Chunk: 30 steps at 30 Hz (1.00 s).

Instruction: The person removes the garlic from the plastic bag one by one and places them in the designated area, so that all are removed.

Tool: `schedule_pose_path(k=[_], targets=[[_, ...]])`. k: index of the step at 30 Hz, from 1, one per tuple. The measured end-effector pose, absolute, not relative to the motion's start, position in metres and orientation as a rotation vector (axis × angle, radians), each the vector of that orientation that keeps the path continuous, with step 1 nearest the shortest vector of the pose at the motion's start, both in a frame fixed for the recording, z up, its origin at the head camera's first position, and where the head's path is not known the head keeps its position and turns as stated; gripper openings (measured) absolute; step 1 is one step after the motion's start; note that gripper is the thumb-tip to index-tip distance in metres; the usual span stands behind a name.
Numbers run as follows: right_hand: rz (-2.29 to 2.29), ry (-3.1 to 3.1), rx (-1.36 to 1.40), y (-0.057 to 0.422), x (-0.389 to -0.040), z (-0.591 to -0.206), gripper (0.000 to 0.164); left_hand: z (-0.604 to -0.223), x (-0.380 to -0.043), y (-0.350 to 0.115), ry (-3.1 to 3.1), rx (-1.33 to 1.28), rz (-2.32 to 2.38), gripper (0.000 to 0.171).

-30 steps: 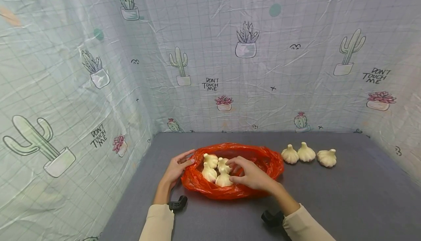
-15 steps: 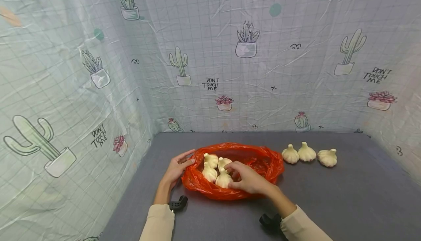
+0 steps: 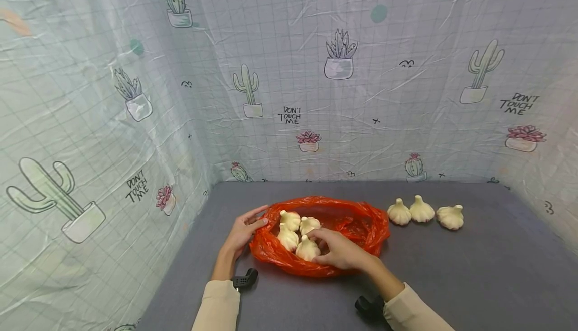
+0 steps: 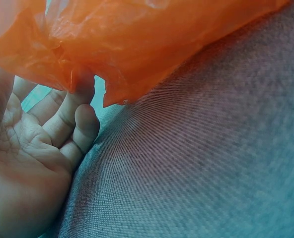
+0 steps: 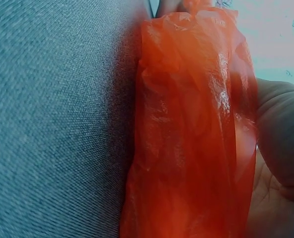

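A red plastic bag [image 3: 289,267] lies with its mouth spread wide, several garlic bulbs [image 3: 288,236] grouped in its left half. My left hand [image 3: 241,233] rests against the bag's left end, fingers extended; the left wrist view shows its fingers [image 4: 60,119] loosely bent under the orange-looking plastic [image 4: 127,49]. Reaching over the bag's front rim, my right hand [image 3: 340,252] holds the front garlic bulb [image 3: 307,250] between thumb and fingers. In the right wrist view the bag [image 5: 186,129] hides the fingers and bulb, leaving part of the hand [image 5: 283,134] visible at right.
Three more garlic bulbs [image 3: 399,212] sit on the grey tabletop [image 3: 451,276] right of the bag. A cactus-printed sheet [image 3: 289,85] hangs behind the table and along its sides. Black wrist-worn devices [image 3: 245,279] show at both cuffs.
My right hand has come down and slightly toward me, its fingers closing round the front garlic bulb, which has shifted slightly. My left hand stays in place at the bag's end.
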State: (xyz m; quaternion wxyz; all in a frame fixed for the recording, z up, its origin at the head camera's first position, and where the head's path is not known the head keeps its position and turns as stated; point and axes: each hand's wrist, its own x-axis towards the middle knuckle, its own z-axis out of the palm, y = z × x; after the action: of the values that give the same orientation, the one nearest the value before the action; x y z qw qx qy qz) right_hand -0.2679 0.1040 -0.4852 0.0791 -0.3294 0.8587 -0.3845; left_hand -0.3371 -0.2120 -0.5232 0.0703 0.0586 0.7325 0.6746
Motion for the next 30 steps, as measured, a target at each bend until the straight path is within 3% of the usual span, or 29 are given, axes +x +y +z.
schedule_pose_path(k=[30], targets=[[-1.143, 2.588, -0.915, 0.1030, -0.2686, -0.4849, 0.053, -0.5232, -0.3366, -0.2121, 2.204, 0.165, 2.033, 0.050]])
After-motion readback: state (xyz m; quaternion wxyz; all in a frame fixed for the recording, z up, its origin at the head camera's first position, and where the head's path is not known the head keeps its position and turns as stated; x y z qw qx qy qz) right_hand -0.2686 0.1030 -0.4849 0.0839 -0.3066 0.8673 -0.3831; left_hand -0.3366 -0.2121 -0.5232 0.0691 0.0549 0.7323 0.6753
